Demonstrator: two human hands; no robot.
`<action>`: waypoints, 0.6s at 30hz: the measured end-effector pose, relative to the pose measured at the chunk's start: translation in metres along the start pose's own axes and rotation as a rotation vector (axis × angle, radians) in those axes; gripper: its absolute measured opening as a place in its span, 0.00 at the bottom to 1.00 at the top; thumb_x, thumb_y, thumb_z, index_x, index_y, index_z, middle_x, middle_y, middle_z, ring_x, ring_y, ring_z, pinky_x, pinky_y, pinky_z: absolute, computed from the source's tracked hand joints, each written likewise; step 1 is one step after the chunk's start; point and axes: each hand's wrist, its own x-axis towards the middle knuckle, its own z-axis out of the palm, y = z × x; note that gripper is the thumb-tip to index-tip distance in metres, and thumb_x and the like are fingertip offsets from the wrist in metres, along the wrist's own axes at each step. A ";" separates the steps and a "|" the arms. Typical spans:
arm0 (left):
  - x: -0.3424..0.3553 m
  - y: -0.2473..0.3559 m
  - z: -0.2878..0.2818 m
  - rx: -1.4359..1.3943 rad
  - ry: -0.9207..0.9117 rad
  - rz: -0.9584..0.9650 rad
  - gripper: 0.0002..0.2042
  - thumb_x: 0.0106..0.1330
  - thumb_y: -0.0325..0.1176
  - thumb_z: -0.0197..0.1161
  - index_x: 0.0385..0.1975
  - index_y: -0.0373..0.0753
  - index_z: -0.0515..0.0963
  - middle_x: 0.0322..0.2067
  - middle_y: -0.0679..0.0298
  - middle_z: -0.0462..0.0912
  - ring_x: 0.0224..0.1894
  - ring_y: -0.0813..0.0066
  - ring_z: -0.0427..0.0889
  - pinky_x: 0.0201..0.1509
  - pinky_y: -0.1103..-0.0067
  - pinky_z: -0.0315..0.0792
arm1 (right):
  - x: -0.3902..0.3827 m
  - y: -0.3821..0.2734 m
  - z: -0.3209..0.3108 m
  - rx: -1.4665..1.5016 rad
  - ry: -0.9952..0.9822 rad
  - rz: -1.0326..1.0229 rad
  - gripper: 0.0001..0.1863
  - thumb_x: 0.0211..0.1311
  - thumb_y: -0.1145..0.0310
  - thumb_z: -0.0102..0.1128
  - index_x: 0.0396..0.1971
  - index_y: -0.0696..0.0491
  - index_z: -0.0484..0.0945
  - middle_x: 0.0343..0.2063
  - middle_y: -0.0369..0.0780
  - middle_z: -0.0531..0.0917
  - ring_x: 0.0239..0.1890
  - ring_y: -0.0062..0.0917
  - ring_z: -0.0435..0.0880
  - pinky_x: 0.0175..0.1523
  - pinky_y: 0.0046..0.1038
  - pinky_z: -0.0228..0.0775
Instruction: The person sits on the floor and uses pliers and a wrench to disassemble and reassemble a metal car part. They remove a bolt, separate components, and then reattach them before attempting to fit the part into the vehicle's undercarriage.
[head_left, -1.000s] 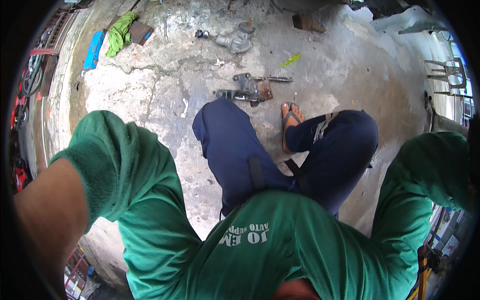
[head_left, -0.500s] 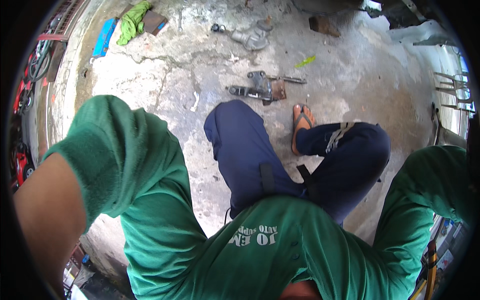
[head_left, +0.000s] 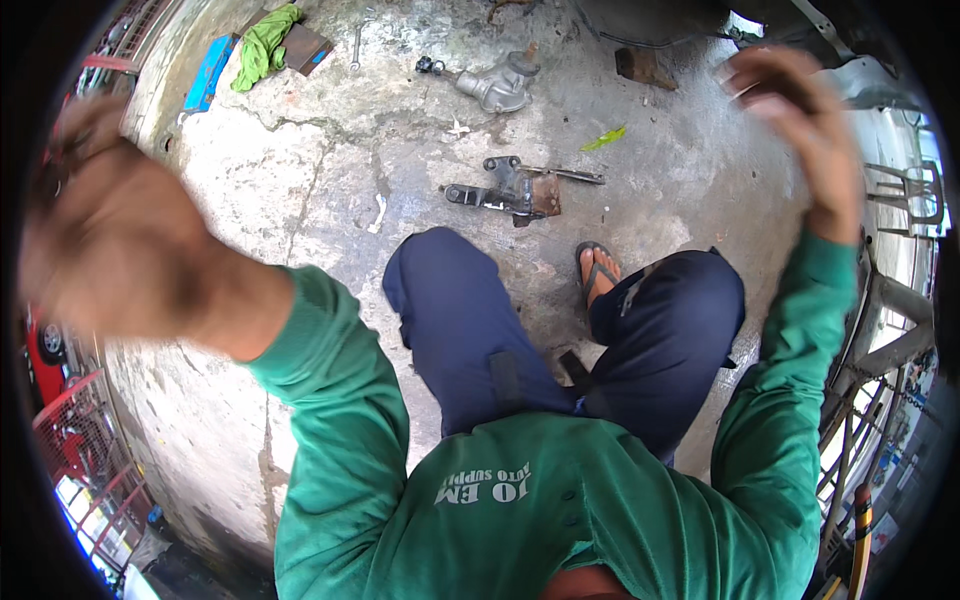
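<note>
Both my hands are raised and apart, above a concrete floor. My left hand hangs large at the left, smeared by motion; its fingers are too blurred to read, and no object shows in it. At the upper right, my right hand is slightly blurred, its fingers stretched and the thumb apart, with nothing in it. On the floor between them lies a black metal bracket with a rusty plate and a slim rod. Beyond it rests a grey cast metal housing with a shaft. Neither hand touches these parts.
A wrench, a green cloth and a blue flat piece lie at the far left. A rusty block and a green leaf are farther right. A metal frame stands at the right edge.
Both hands have come into view with the forearms swung up and forward; before, they were out of the picture. The view has shifted slightly. The floor parts stay where they lay.
</note>
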 end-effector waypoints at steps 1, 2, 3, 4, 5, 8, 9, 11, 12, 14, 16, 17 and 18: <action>-0.040 -0.022 -0.002 0.298 0.115 -0.152 0.14 0.78 0.32 0.51 0.51 0.30 0.79 0.45 0.53 0.85 0.35 0.66 0.84 0.42 0.78 0.79 | 0.001 0.065 0.029 0.003 -0.188 0.142 0.19 0.62 0.68 0.66 0.51 0.58 0.80 0.45 0.38 0.84 0.45 0.26 0.84 0.54 0.29 0.76; -0.082 -0.054 -0.008 0.455 0.151 -0.382 0.11 0.75 0.29 0.58 0.51 0.31 0.80 0.43 0.56 0.86 0.34 0.74 0.82 0.39 0.80 0.77 | -0.013 0.123 0.055 -0.063 -0.283 0.305 0.20 0.60 0.67 0.70 0.51 0.57 0.81 0.44 0.40 0.86 0.46 0.27 0.84 0.52 0.29 0.77; -0.117 -0.071 -0.002 0.539 0.147 -0.541 0.14 0.72 0.27 0.63 0.53 0.29 0.78 0.36 0.59 0.86 0.32 0.77 0.80 0.39 0.83 0.74 | -0.018 0.176 0.085 -0.206 -0.462 0.335 0.24 0.57 0.66 0.72 0.53 0.57 0.80 0.46 0.44 0.86 0.48 0.33 0.85 0.52 0.34 0.78; -0.150 -0.091 -0.009 0.558 0.111 -0.732 0.14 0.72 0.30 0.65 0.52 0.30 0.80 0.37 0.60 0.86 0.33 0.78 0.79 0.38 0.83 0.73 | -0.033 0.229 0.119 -0.308 -0.485 0.317 0.25 0.55 0.65 0.74 0.53 0.57 0.80 0.48 0.48 0.85 0.51 0.39 0.85 0.56 0.37 0.77; -0.183 -0.103 -0.024 0.634 0.034 -0.895 0.15 0.69 0.32 0.68 0.52 0.32 0.81 0.38 0.62 0.86 0.35 0.81 0.80 0.40 0.82 0.74 | -0.042 0.270 0.156 -0.344 -0.452 0.255 0.25 0.55 0.64 0.73 0.53 0.57 0.80 0.49 0.48 0.84 0.52 0.42 0.83 0.57 0.38 0.76; -0.276 -0.110 -0.066 0.873 -0.209 -1.093 0.12 0.69 0.32 0.68 0.47 0.31 0.83 0.32 0.62 0.87 0.33 0.80 0.81 0.37 0.78 0.76 | -0.052 0.328 0.250 -0.523 -0.504 0.121 0.24 0.58 0.64 0.71 0.52 0.58 0.79 0.50 0.49 0.80 0.54 0.45 0.80 0.56 0.40 0.76; -0.293 -0.104 -0.081 0.948 -0.306 -1.189 0.12 0.67 0.31 0.69 0.46 0.31 0.83 0.30 0.60 0.87 0.32 0.78 0.82 0.36 0.76 0.76 | -0.041 0.331 0.265 -0.557 -0.468 0.092 0.22 0.59 0.63 0.70 0.50 0.58 0.79 0.49 0.49 0.80 0.54 0.45 0.80 0.56 0.40 0.75; -0.311 -0.090 -0.085 0.925 -0.547 -1.275 0.13 0.64 0.31 0.69 0.45 0.32 0.83 0.28 0.54 0.86 0.30 0.70 0.84 0.36 0.73 0.76 | -0.047 0.346 0.287 -0.628 -0.451 0.074 0.18 0.61 0.62 0.67 0.46 0.57 0.80 0.47 0.48 0.79 0.55 0.44 0.78 0.56 0.41 0.74; -0.321 -0.082 -0.078 0.906 -0.611 -1.329 0.12 0.64 0.31 0.69 0.45 0.33 0.83 0.29 0.52 0.85 0.31 0.65 0.85 0.37 0.71 0.77 | -0.055 0.355 0.288 -0.601 -0.404 0.038 0.16 0.62 0.61 0.66 0.44 0.56 0.80 0.45 0.47 0.79 0.52 0.44 0.79 0.54 0.41 0.75; -0.329 -0.068 -0.056 0.889 -0.725 -1.425 0.12 0.63 0.31 0.69 0.43 0.34 0.84 0.29 0.48 0.85 0.32 0.56 0.86 0.39 0.67 0.78 | -0.057 0.366 0.293 -0.529 -0.304 -0.060 0.13 0.63 0.60 0.65 0.38 0.54 0.80 0.41 0.46 0.79 0.47 0.43 0.81 0.50 0.43 0.77; -0.356 -0.068 -0.024 0.732 -0.796 -1.427 0.10 0.65 0.35 0.67 0.40 0.36 0.84 0.32 0.46 0.85 0.37 0.48 0.86 0.44 0.62 0.78 | -0.048 0.364 0.303 -0.466 -0.331 -0.010 0.14 0.65 0.60 0.64 0.38 0.56 0.80 0.39 0.46 0.81 0.42 0.44 0.83 0.45 0.44 0.78; -0.374 -0.072 -0.006 0.668 -0.907 -1.441 0.12 0.66 0.38 0.66 0.40 0.35 0.84 0.34 0.48 0.86 0.38 0.50 0.86 0.45 0.65 0.78 | -0.042 0.358 0.314 -0.455 -0.353 0.002 0.14 0.66 0.60 0.63 0.38 0.56 0.80 0.38 0.46 0.81 0.41 0.45 0.84 0.45 0.44 0.78; -0.392 -0.078 0.007 0.612 -1.019 -1.444 0.14 0.67 0.40 0.65 0.40 0.34 0.84 0.35 0.51 0.86 0.40 0.52 0.86 0.46 0.67 0.77 | -0.031 0.349 0.326 -0.438 -0.365 0.007 0.14 0.66 0.59 0.63 0.37 0.57 0.80 0.37 0.46 0.81 0.40 0.45 0.84 0.44 0.44 0.78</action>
